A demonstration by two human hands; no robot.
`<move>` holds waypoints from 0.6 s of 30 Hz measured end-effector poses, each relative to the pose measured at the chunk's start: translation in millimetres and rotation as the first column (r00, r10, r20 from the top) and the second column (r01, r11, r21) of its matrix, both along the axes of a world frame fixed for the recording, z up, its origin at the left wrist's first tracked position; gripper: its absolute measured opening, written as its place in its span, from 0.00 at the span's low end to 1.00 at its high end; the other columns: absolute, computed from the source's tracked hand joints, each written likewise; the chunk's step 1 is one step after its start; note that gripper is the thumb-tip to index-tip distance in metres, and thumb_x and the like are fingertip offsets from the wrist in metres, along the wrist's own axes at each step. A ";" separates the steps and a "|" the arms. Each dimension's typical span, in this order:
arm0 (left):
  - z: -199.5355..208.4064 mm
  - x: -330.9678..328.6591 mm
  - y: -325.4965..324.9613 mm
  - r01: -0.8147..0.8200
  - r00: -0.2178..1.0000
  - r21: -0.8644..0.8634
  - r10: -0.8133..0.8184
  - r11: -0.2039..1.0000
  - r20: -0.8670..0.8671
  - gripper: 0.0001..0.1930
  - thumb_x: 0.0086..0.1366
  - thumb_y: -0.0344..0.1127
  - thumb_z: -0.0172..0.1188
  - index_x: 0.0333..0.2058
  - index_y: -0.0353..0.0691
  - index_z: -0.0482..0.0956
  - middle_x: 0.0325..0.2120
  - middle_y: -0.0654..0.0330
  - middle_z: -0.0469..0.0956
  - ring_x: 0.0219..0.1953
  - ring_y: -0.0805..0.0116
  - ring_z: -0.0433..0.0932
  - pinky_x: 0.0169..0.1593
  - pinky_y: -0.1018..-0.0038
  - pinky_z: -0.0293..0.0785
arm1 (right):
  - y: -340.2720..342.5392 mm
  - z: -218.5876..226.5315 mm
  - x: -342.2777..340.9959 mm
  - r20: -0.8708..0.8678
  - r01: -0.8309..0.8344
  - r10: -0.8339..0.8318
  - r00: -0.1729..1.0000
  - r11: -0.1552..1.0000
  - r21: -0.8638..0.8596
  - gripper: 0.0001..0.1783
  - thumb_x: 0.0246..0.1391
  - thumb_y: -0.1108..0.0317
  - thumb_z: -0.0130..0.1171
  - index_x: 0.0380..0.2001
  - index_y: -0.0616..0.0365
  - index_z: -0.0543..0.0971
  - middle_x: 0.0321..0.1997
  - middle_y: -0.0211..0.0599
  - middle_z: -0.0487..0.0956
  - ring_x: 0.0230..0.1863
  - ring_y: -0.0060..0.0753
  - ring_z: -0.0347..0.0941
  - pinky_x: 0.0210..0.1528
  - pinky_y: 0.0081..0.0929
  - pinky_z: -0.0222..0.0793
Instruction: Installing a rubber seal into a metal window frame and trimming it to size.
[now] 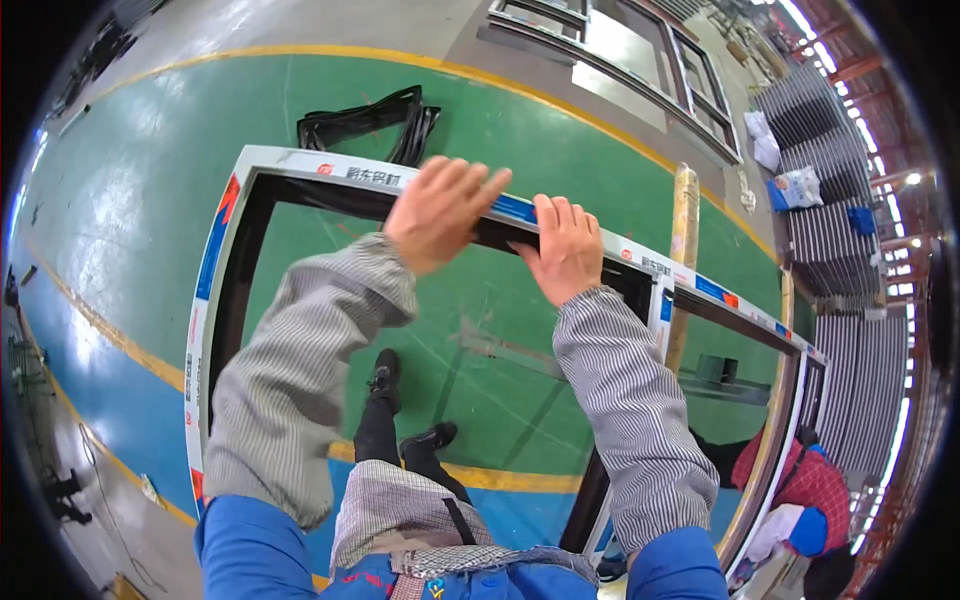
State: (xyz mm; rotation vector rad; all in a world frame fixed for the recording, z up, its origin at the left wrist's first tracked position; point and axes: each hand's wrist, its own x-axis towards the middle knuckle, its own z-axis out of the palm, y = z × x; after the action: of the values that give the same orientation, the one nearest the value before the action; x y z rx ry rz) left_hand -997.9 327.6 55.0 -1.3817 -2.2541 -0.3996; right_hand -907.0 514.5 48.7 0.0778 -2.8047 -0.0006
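Observation:
A large window frame [202, 330] wrapped in white, blue and red printed film stands around the view before me, with dark inner edges and a dividing bar. My left hand [440, 215] is at its far rail, left of the middle, the fingers blurred by motion and partly bent over the rail. Whether anything lies under those fingers is hidden. Just to the right, my right hand [568, 250] grips the same rail, fingers over the top and thumb at the inner side. Striped sleeve covers reach up to both wrists.
Beyond the rail, a bundle of black rubber strips [370, 122] lies on the green floor. A long wrapped bar [684, 225] is at the right. Another window frame [640, 60] lies far off. Near the lower right, a person in red [800, 485] bends beside the frame.

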 end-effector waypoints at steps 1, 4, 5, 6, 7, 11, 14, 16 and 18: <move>2.7 -4.5 -14.0 -0.085 0.984 -0.081 0.097 0.993 0.152 0.41 0.43 0.39 0.71 0.58 0.38 0.64 0.46 0.57 0.71 0.49 0.60 0.71 0.56 0.64 0.65 | -5.6 1.4 -1.9 -0.034 -0.053 0.052 0.998 0.999 -0.011 0.36 0.38 0.58 0.70 0.50 0.56 0.68 0.44 0.35 0.71 0.45 0.39 0.68 0.48 0.36 0.63; -1.1 -18.4 -38.8 0.009 0.994 -0.055 -0.003 0.998 0.108 0.35 0.47 0.42 0.69 0.54 0.38 0.68 0.42 0.60 0.72 0.45 0.64 0.72 0.52 0.69 0.66 | -27.5 -1.9 -12.7 -0.093 -0.145 0.142 0.986 0.989 -0.022 0.40 0.38 0.57 0.70 0.55 0.56 0.67 0.48 0.35 0.71 0.48 0.40 0.69 0.52 0.37 0.63; -6.0 -21.7 -42.9 0.025 0.996 -0.019 -0.023 1.000 0.082 0.35 0.47 0.42 0.69 0.54 0.38 0.68 0.42 0.60 0.72 0.45 0.64 0.72 0.52 0.69 0.66 | -34.1 -5.2 -17.1 -0.069 -0.123 0.120 0.990 0.992 -0.032 0.40 0.38 0.57 0.70 0.55 0.56 0.67 0.48 0.35 0.71 0.48 0.40 0.69 0.52 0.37 0.63; -11.4 -25.1 -43.9 0.024 0.996 -0.022 -0.022 0.999 0.085 0.33 0.47 0.42 0.68 0.53 0.38 0.68 0.41 0.60 0.73 0.44 0.64 0.72 0.51 0.69 0.66 | -39.5 -9.3 -21.6 -0.109 -0.119 0.116 0.987 0.992 -0.030 0.38 0.38 0.56 0.70 0.54 0.56 0.68 0.48 0.35 0.72 0.48 0.40 0.69 0.51 0.37 0.63; -16.7 -27.4 -43.5 0.069 0.995 0.002 -0.069 0.998 0.071 0.32 0.48 0.42 0.68 0.52 0.39 0.69 0.39 0.61 0.73 0.42 0.64 0.72 0.50 0.69 0.67 | -44.1 -13.0 -25.0 -0.147 -0.116 0.111 0.983 0.993 -0.024 0.37 0.39 0.56 0.69 0.54 0.56 0.69 0.48 0.35 0.72 0.47 0.39 0.69 0.51 0.37 0.63; -22.6 -30.2 -34.6 0.007 0.990 0.038 -0.013 0.999 0.141 0.27 0.50 0.42 0.67 0.48 0.41 0.71 0.35 0.62 0.74 0.38 0.63 0.73 0.46 0.69 0.68 | -50.0 -18.3 -30.4 -0.205 -0.055 0.040 0.978 0.996 -0.066 0.30 0.41 0.56 0.67 0.49 0.55 0.72 0.44 0.35 0.74 0.45 0.39 0.70 0.48 0.38 0.64; -11.5 -25.3 -36.8 -0.015 0.984 0.027 0.010 1.000 0.180 0.28 0.50 0.41 0.67 0.49 0.42 0.71 0.36 0.62 0.74 0.40 0.64 0.74 0.49 0.69 0.68 | -52.0 -10.7 -28.5 -0.198 -0.055 0.030 0.980 0.991 -0.122 0.28 0.41 0.57 0.67 0.47 0.54 0.73 0.43 0.34 0.74 0.44 0.40 0.69 0.48 0.38 0.63; -4.3 -24.1 -46.2 0.043 0.983 0.028 -0.047 0.999 0.179 0.32 0.49 0.41 0.67 0.54 0.43 0.68 0.41 0.62 0.74 0.47 0.63 0.72 0.55 0.68 0.65 | -57.1 -5.2 -29.0 -0.099 -0.006 -0.007 0.995 0.991 -0.135 0.31 0.40 0.59 0.68 0.49 0.54 0.71 0.44 0.34 0.73 0.45 0.40 0.69 0.49 0.38 0.62; -1.4 -25.4 -61.9 -0.047 0.994 -0.023 0.049 0.999 0.102 0.38 0.46 0.40 0.69 0.58 0.42 0.65 0.47 0.61 0.71 0.53 0.63 0.68 0.60 0.67 0.62 | -65.6 -1.8 -33.6 -0.164 -0.070 0.056 0.985 0.994 -0.081 0.33 0.39 0.59 0.69 0.51 0.54 0.70 0.45 0.35 0.73 0.46 0.40 0.69 0.50 0.37 0.62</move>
State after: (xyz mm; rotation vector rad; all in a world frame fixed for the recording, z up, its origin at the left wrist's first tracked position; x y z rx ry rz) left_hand -1023.3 265.8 53.6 -1.3419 -2.3754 -0.4414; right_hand -940.5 448.9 46.9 0.1395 -2.6349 0.1245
